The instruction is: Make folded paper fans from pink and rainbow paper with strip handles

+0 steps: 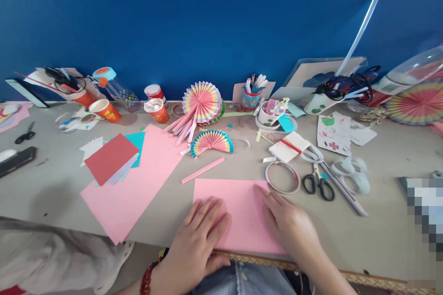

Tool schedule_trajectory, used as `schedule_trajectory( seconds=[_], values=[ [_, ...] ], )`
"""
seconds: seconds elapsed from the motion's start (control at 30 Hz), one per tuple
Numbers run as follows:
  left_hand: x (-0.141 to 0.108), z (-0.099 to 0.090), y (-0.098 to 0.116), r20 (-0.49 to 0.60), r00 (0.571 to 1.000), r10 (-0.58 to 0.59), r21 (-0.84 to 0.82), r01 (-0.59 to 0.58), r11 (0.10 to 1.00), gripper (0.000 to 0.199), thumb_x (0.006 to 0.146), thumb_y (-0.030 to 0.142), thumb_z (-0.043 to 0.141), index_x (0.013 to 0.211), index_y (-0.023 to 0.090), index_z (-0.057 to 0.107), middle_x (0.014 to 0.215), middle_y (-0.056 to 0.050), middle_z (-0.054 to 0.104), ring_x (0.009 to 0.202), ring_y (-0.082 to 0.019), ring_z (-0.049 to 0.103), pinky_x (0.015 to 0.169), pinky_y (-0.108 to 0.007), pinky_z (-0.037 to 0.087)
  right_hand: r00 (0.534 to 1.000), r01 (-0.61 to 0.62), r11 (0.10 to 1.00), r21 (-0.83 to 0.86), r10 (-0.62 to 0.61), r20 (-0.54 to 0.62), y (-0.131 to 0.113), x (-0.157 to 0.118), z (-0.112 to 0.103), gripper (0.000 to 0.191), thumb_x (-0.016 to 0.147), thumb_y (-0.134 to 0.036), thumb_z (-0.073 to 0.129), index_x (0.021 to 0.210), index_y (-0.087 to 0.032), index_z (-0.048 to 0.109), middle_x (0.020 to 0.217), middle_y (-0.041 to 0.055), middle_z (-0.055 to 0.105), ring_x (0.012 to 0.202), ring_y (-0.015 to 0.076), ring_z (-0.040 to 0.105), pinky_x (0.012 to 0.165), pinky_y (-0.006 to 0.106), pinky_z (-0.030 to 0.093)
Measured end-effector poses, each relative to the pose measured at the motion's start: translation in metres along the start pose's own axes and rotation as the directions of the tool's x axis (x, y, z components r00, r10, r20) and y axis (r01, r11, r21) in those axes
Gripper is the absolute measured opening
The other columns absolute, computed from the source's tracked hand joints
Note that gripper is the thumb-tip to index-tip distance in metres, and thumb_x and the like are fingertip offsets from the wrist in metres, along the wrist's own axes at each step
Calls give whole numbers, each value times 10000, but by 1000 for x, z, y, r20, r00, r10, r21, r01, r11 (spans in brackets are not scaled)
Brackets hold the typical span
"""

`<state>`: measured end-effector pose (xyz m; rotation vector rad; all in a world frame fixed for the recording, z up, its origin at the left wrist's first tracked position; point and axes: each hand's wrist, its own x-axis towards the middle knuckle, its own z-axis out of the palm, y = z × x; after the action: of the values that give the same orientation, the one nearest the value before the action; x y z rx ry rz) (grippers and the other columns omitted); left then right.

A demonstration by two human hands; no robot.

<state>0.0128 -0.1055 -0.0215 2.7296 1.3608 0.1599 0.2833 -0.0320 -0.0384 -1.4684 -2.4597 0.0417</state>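
A pink sheet of paper lies flat at the table's front edge. My left hand rests on its left part, palm down with the fingers spread, the thumb near the front edge. On the sheet's right side lies my right hand, its fingers extended together towards the far right corner. Neither hand holds anything visible. Just beyond the sheet is a narrow pink strip. A tape roll sits by the sheet's far right corner. Farther back is a pleated paper half-fan.
Larger pink sheets and a red card lie to the left. Black-handled scissors and a long cutter lie right. Paper cups and a round fan stand behind. A person's sleeve shows lower left.
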Motion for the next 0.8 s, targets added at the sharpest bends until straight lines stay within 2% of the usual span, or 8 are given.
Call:
schedule_trajectory(
  seconds=[0.17, 0.37, 0.5, 0.8],
  values=[
    [0, 0, 0, 8, 1000, -1, 2, 1, 1000, 741, 948, 641, 445, 1549, 219, 341, 1619, -111, 320, 1504, -314, 220, 1204, -513, 231, 1000, 7, 1000, -1, -7, -7, -1, 2, -1, 430, 950, -131, 372, 1253, -92, 674, 1031, 150, 756, 754, 230, 735, 552, 288, 578],
    [-1, 2, 0, 7, 1000, -4, -4, 4, 1000, 768, 932, 656, 464, 1555, 228, 327, 1624, -105, 312, 1500, -322, 233, 1197, -520, 245, 1000, -13, 1000, 7, 13, -6, -1, 1, 0, 437, 942, -123, 385, 1268, -144, 675, 1068, 139, 755, 818, 232, 737, 608, 287, 595],
    [-1, 5, 0, -8, 1000, 17, 43, -17, 999, 771, 939, 655, 456, 1558, 215, 320, 1627, -110, 304, 1503, -320, 223, 1206, -509, 206, 1000, -13, 1000, 12, 13, 9, -2, 2, -2, 446, 920, -104, 405, 1271, -162, 674, 1067, 122, 757, 815, 222, 735, 614, 273, 589],
    [-1, 11, -3, -68, 994, 89, 136, -80, 988, 830, 915, 702, 447, 1549, 176, 346, 1600, -138, 354, 1481, -348, 275, 1210, -509, 117, 986, -127, 991, -41, 131, 99, -9, 2, -6, 427, 908, -116, 480, 1277, -205, 675, 1003, 104, 759, 762, 194, 720, 547, 222, 527]
  ],
)
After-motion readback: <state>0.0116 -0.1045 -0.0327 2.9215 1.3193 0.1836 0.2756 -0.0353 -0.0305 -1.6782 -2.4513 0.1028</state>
